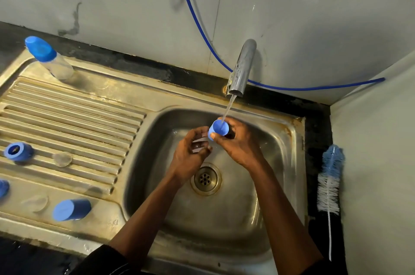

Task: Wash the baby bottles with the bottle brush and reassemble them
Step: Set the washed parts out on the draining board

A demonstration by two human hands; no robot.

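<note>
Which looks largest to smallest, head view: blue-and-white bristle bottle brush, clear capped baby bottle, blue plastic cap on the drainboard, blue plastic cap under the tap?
1. bottle brush
2. baby bottle
3. drainboard cap, tap cap: former looks bigger but sits nearer the camera, so unranked.

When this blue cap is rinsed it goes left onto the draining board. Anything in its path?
Only the left hand, holding a clear part, just left of the blue cap held by the right hand. Past it, the draining board ribs nearest the basin look bare; loose parts lie further left.
</note>
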